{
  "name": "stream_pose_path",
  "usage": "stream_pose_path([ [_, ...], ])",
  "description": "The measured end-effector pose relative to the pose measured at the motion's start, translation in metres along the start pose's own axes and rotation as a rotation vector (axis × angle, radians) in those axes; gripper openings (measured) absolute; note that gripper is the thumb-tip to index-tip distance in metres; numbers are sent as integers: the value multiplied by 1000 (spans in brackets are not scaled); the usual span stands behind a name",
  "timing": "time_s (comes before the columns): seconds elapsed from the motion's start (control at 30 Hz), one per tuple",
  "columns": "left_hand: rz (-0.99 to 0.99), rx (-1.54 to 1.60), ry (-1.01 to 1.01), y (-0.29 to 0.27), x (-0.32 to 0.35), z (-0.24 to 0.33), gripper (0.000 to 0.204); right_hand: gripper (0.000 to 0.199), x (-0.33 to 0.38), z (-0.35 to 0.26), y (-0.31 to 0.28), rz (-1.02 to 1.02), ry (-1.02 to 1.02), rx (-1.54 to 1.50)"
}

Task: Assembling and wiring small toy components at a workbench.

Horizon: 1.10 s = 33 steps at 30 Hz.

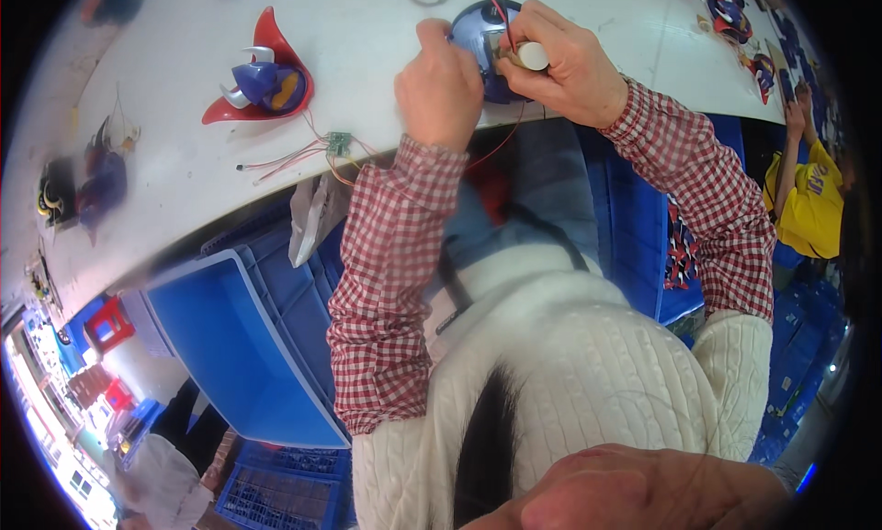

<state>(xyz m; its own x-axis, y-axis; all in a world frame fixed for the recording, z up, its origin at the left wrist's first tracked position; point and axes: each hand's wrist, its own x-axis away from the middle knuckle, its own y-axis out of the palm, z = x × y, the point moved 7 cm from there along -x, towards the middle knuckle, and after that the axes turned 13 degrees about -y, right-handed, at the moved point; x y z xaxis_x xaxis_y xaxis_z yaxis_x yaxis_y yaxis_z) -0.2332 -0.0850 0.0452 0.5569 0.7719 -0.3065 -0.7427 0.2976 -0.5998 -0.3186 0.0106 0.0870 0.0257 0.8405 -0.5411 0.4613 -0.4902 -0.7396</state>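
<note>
At the top centre, your left hand [439, 82] is fisted against the blue toy shell [480, 36] while your right hand [562, 63] pinches a small white cylinder [532, 56].

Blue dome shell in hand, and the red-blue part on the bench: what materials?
Blue dome shell: looks like moulded plastic, glossy, with a smooth curved surface. Red-blue part: likely the same, shiny with light highlights; its pale curved horns also look plastic. The white table looks smooth, possibly laminate.

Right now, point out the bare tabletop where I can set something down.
Bare white table runs between the red-and-blue toy shell and the left hand. Crowded: the small circuit board with wires near the edge, and the blue dome under both hands.
</note>
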Motion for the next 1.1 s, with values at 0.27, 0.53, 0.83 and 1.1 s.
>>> stream_pose_path([
  [0.27,20,-42,-16,1,3,-2,22,19,-2,-3,2,-7,-15,4],
  [0.53,42,-57,20,4,13,2,23,18,-3,11,1,16,-29,-51],
  [0.83,-25,148,124,-8,44,27,27,15,20,104,-8,0,78,-29],
  [1.1,65,-147,65,-138,50,-39,27,22,45,-55,-26,-98,26,-280],
])
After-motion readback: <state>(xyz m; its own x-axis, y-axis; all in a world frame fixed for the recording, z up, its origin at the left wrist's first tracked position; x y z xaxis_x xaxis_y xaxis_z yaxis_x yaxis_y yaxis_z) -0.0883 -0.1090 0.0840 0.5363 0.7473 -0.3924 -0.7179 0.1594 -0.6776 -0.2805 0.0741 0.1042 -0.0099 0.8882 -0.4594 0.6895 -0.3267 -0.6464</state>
